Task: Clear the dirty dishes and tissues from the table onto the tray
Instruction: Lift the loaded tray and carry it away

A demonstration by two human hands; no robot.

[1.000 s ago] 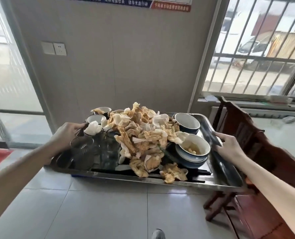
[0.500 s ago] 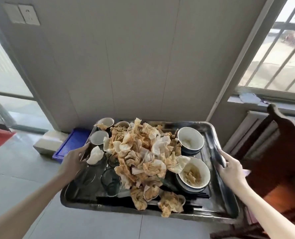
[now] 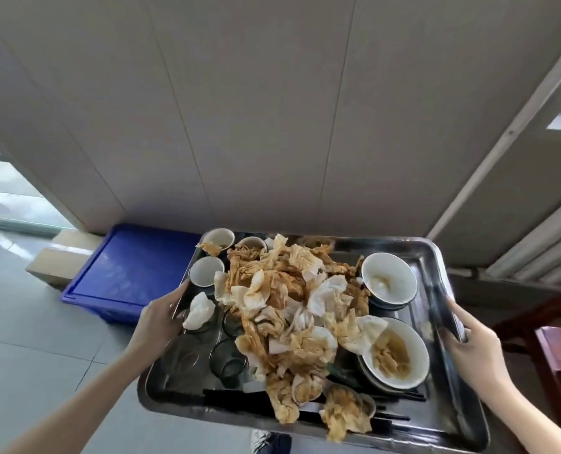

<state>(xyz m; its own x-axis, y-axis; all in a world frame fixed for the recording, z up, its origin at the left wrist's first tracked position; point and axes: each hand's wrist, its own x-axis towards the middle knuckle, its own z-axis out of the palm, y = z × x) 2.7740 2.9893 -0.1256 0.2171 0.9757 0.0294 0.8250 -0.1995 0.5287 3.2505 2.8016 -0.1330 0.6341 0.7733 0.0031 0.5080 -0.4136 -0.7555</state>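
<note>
I carry a steel tray (image 3: 449,421) in the air above the floor. My left hand (image 3: 156,321) grips its left rim and my right hand (image 3: 472,342) grips its right rim. A heap of stained, crumpled tissues (image 3: 289,309) fills the tray's middle. Two blue-rimmed bowls sit on the right, one (image 3: 388,278) behind and one (image 3: 403,355) in front holding tissue. Small white cups (image 3: 206,271) stand at the back left, clear glasses (image 3: 228,362) at the front left, and black chopsticks (image 3: 393,417) lie along the front edge.
A blue plastic crate (image 3: 125,273) lies on the tiled floor by the grey wall, with a cardboard box (image 3: 59,263) to its left. A red-brown wooden chair (image 3: 554,348) stands at the right. A radiator (image 3: 541,253) runs under the window.
The tray has moved closer to the wall and over the blue crate, and my view has tilted down. Both hands keep their grip on the rims.
</note>
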